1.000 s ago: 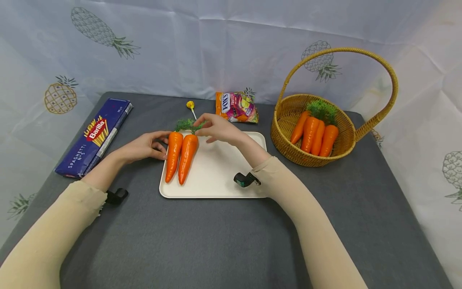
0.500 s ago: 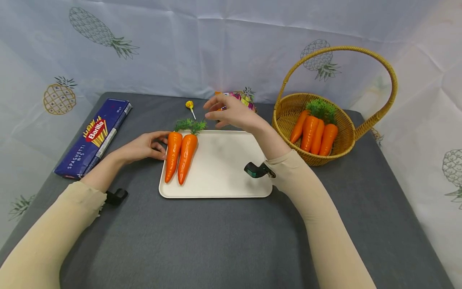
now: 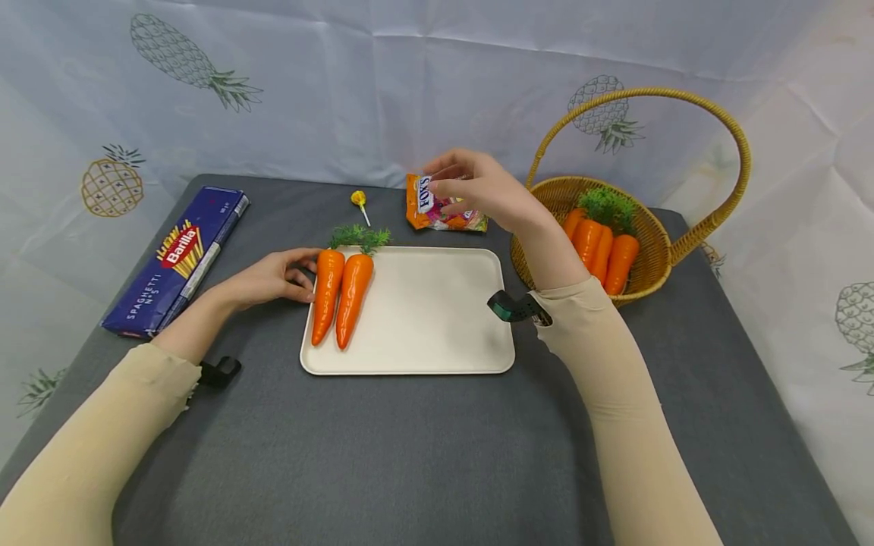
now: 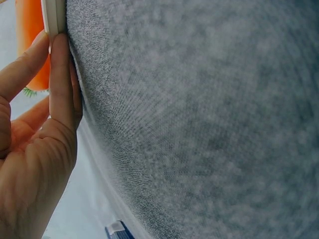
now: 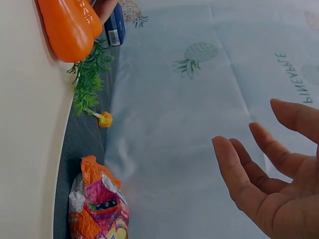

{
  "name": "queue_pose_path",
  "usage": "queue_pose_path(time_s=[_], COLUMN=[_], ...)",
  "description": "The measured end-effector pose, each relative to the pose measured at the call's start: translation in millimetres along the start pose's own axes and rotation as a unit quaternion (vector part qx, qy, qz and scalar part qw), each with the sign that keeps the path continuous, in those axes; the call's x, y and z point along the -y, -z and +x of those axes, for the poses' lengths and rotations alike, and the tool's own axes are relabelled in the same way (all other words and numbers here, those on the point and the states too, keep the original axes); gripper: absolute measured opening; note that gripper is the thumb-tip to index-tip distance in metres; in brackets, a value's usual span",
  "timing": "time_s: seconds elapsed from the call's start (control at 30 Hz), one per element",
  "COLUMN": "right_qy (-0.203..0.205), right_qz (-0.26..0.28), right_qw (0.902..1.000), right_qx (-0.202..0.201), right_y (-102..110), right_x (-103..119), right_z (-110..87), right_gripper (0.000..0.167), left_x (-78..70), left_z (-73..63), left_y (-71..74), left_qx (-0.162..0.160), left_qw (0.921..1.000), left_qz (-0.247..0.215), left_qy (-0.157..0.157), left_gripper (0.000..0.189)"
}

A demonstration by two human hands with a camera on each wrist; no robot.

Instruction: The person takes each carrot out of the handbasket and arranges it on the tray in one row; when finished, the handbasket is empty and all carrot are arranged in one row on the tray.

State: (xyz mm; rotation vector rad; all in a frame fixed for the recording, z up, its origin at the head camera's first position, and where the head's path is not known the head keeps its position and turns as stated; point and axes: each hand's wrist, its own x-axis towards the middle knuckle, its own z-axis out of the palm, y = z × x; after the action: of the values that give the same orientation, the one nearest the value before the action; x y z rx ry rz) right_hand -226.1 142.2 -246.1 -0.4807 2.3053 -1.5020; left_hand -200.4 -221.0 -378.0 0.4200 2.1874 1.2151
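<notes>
At the left edge of the cream tray (image 3: 437, 334) my left hand (image 3: 273, 279) pinches the rim between thumb and fingers. Two orange carrots with green tops lie side by side along that edge: the left carrot (image 3: 328, 296) and the right carrot (image 3: 354, 299). Their leaves stick out past the tray's far rim. My right hand (image 3: 481, 186) is in the air, with loosely bent fingers and nothing in them. In the head view it overlaps the Fox's candy bag (image 3: 422, 203); the right wrist view shows the candy bag (image 5: 97, 209) apart from the fingers.
A wicker basket (image 3: 658, 265) with a tall handle stands at the right, holding several carrots (image 3: 620, 262). My right forearm overlaps its near left side. A blue spaghetti box (image 3: 171, 265) lies at the left, and a yellow lollipop (image 3: 359, 199) lies behind the tray.
My right hand has left the right carrot's leaves and moved right and up past the candy bag, toward the basket. My left hand, the tray and both carrots have stayed in place.
</notes>
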Motion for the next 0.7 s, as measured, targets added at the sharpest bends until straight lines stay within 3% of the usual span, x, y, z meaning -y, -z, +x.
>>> queue_pose_path(time_s=[0.7], right_qy=[-0.049], right_qz=[-0.019], right_qw=[0.9977], right_qx=[-0.044], right_y=[73.3], right_x=[-13.6], right_z=[-40.3], right_gripper=[0.044], left_x=[0.3], left_z=[-0.2], left_y=[0.0], left_qx=[-0.001], left_qw=[1.0], left_qz=[-0.003], left_qy=[-0.002], left_gripper=[0.085])
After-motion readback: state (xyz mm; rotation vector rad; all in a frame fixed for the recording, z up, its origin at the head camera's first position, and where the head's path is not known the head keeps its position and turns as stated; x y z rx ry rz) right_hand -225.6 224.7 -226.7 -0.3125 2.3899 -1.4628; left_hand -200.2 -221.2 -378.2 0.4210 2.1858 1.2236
